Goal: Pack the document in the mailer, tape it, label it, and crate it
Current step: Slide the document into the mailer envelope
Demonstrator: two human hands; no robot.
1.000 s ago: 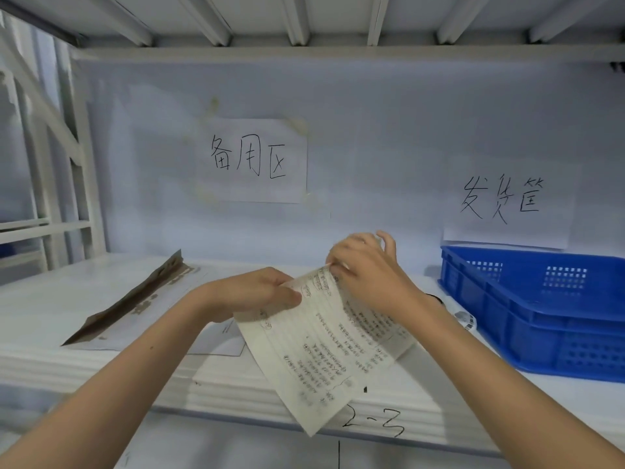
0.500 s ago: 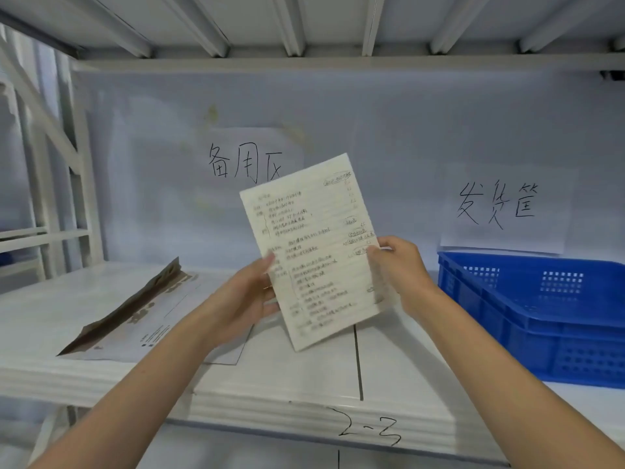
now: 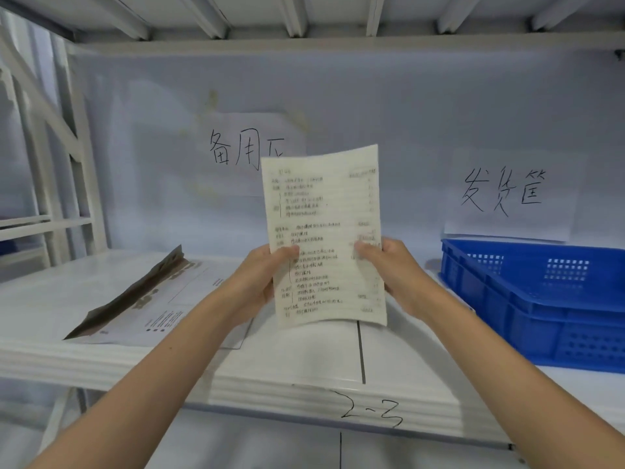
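I see both forearms reaching up from 6 o'clock, left hand [image 3: 258, 282] and right hand [image 3: 394, 270] pinching the document [image 3: 324, 231] at its side edges, thumbs in front. Sheet upright, centre frame, above the shelf [image 3: 304, 360]. Mailer [image 3: 152, 299] flat at 9 o'clock, blue crate [image 3: 541, 299] at 3 o'clock

The document [image 3: 324, 231] hides the last character on the wall sign [image 3: 250, 154]; its own handwriting is too blurred to read. The blue crate [image 3: 541, 299] runs off the right edge.
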